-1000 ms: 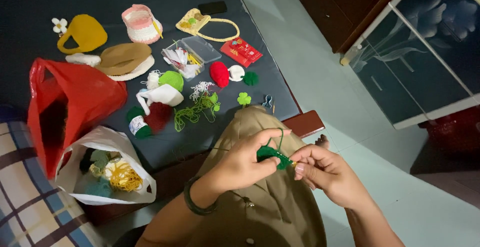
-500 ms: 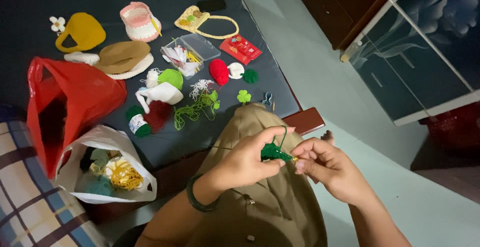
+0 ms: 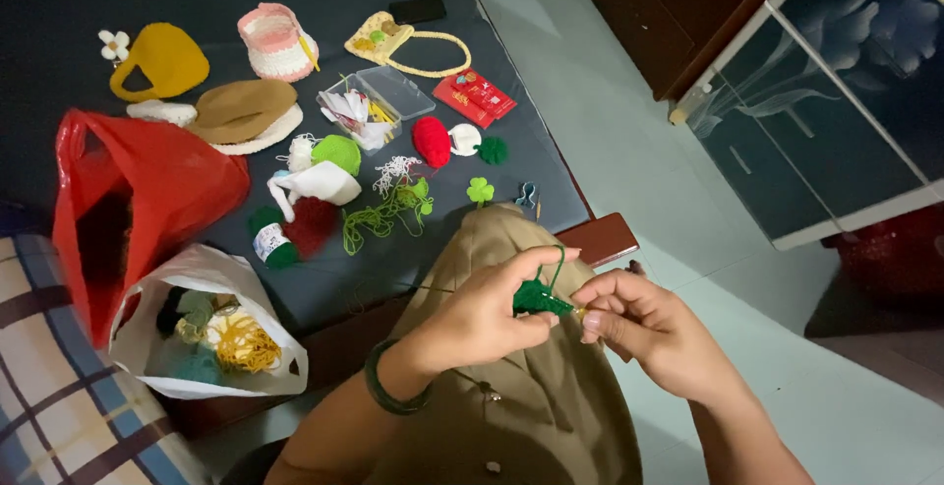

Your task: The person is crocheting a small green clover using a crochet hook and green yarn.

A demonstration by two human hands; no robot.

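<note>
We are crocheting at lower centre.
Our left hand (image 3: 487, 313) and right hand (image 3: 644, 328) are both pinching a green yarn piece (image 3: 539, 297).

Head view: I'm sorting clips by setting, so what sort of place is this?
Probably a room at home: a tiled floor, a glass-fronted cabinet, and a dark mat strewn with crochet pieces.

Both forearms are bare, with no sleeves reaching into view. A dark green bangle (image 3: 393, 394), smooth and round, circles the wrist of the left hand (image 3: 482, 313). The right hand (image 3: 654, 333) wears no ring or band. The legs are covered by an olive-khaki garment (image 3: 536, 416) with a stitched front placket and small round buttons.
</note>
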